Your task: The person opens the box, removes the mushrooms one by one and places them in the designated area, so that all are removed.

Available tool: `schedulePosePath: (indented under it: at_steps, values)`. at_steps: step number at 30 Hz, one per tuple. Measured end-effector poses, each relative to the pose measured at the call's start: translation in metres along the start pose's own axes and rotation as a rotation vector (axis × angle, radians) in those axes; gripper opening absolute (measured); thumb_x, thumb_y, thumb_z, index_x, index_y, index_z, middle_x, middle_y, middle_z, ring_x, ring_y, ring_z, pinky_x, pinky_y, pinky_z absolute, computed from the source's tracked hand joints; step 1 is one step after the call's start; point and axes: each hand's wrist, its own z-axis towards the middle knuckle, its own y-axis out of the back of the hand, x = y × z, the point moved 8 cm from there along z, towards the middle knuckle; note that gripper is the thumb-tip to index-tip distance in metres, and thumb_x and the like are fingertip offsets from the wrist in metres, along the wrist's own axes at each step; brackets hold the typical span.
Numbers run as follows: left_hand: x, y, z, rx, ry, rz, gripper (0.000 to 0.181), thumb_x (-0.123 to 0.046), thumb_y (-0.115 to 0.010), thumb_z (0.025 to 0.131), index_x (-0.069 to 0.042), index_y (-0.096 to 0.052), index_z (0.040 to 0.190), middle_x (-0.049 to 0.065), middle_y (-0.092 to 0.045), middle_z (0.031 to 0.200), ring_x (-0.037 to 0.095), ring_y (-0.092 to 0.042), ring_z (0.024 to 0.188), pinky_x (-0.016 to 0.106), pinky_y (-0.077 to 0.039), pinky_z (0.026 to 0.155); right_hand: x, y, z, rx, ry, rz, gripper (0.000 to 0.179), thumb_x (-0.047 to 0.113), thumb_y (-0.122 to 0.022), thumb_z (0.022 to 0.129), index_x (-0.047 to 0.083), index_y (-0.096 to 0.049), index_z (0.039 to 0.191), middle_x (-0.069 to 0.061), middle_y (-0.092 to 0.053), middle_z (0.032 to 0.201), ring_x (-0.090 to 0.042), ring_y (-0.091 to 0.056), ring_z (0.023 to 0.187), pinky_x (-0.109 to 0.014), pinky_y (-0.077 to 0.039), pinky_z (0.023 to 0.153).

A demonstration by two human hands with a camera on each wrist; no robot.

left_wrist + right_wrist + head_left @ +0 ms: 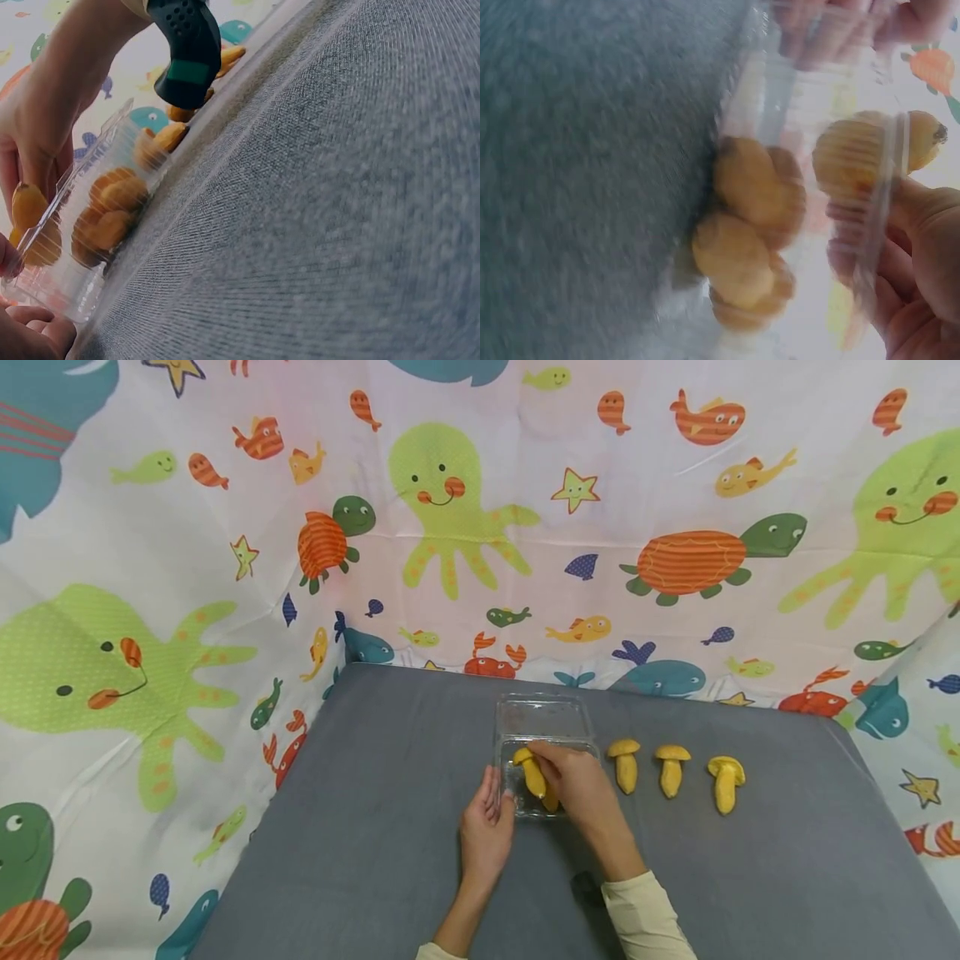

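Observation:
A clear plastic clamshell box (pixel 525 815) lies on the grey table, its lid (pixel 543 717) folded back at the far side. The left hand (pixel 486 839) holds the box at its near left side, thumb by the rim and fingers along the outer wall. Over the tray, the right hand (pixel 581 785) pinches a yellow mushroom (pixel 533 777), cap up and tilted. Other mushrooms (pixel 742 240) lie at the bottom of the box, blurred through the ribbed wall in the right wrist view. From above, the right hand and the held mushroom partly hide them.
Three yellow mushrooms stand apart in a row right of the box: a near one (pixel 624 767), a middle one (pixel 672 770) and a far-right one (pixel 725 785). A curtain (pixel 480 527) with sea animals hangs behind and beside the table (pixel 375 827). A dark wrist device (pixel 184 56) sits on the right arm.

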Motion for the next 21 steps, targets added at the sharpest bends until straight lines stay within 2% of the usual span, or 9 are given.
schedulePosePath:
  at_steps: [3,8,10,12,14,16,19,21]
  values:
    - [0.000,-0.001,-0.001,-0.001,-0.006,0.006,0.057,-0.002,-0.066,0.102,0.006,-0.046,0.155,0.016,-0.055,0.153,0.029,-0.056,0.138,0.037,-0.050,0.106,-0.003,0.008,-0.003,-0.004,-0.017,-0.028,0.030,0.011,-0.078,0.097,0.013,-0.079,0.127,-0.008,-0.081,0.112,-0.026,-0.079,0.090,-0.045,-0.064,0.078]
    - [-0.003,-0.002,-0.002,-0.013,-0.061,0.009,0.052,-0.003,-0.064,0.104,0.007,-0.048,0.153,0.018,-0.056,0.151,0.031,-0.055,0.138,0.029,-0.052,0.103,-0.010,0.025,-0.008,-0.061,-0.031,-0.030,0.031,0.010,-0.078,0.097,0.010,-0.078,0.127,-0.009,-0.080,0.117,-0.028,-0.078,0.097,-0.045,-0.064,0.081]
    - [-0.004,-0.001,-0.003,-0.027,-0.089,0.008,0.051,-0.003,-0.063,0.105,0.008,-0.048,0.153,0.018,-0.057,0.150,0.031,-0.056,0.138,0.025,-0.052,0.102,-0.013,0.032,-0.010,-0.095,-0.031,-0.030,0.030,0.009,-0.079,0.096,0.010,-0.079,0.126,-0.009,-0.080,0.115,-0.027,-0.079,0.090,-0.043,-0.065,0.076]
    - [-0.004,-0.001,-0.003,-0.044,-0.105,0.002,0.051,-0.003,-0.062,0.105,0.008,-0.049,0.153,0.017,-0.059,0.149,0.031,-0.057,0.137,0.021,-0.052,0.100,-0.017,0.040,-0.014,-0.124,-0.042,-0.037,0.030,0.009,-0.080,0.095,0.012,-0.080,0.125,-0.009,-0.081,0.109,-0.023,-0.076,0.075,-0.040,-0.064,0.066]
    - [-0.004,-0.001,-0.004,-0.060,-0.109,-0.010,0.050,-0.002,-0.062,0.105,0.007,-0.049,0.153,0.017,-0.060,0.148,0.029,-0.057,0.136,0.017,-0.052,0.099,-0.022,0.046,-0.017,-0.150,-0.059,-0.060,0.030,0.010,-0.080,0.095,0.014,-0.080,0.125,-0.008,-0.081,0.105,-0.016,-0.069,0.063,-0.035,-0.060,0.058]
    - [-0.004,-0.001,-0.004,-0.072,-0.100,-0.026,0.050,-0.002,-0.061,0.105,0.006,-0.050,0.153,0.016,-0.060,0.148,0.028,-0.057,0.137,0.014,-0.051,0.098,-0.026,0.053,-0.022,-0.170,-0.087,-0.073,0.031,0.012,-0.081,0.095,0.016,-0.080,0.126,-0.007,-0.082,0.098,-0.009,-0.054,0.051,-0.030,-0.050,0.049]
    - [-0.003,-0.002,-0.005,-0.085,-0.086,-0.043,0.049,-0.001,-0.061,0.105,0.005,-0.051,0.153,0.015,-0.061,0.148,0.026,-0.057,0.137,0.011,-0.051,0.095,-0.034,0.064,-0.030,-0.212,-0.129,-0.065,0.031,0.012,-0.082,0.094,0.017,-0.080,0.125,-0.007,-0.082,0.097,-0.001,-0.036,0.046,-0.026,-0.037,0.044]
    - [-0.002,-0.002,-0.005,-0.092,-0.078,-0.052,0.049,0.000,-0.060,0.105,0.005,-0.051,0.153,0.015,-0.061,0.147,0.025,-0.056,0.138,0.010,-0.051,0.095,-0.039,0.071,-0.035,-0.243,-0.150,-0.063,0.032,0.011,-0.083,0.093,0.017,-0.081,0.124,-0.007,-0.081,0.094,-0.002,-0.027,0.043,-0.026,-0.031,0.042]
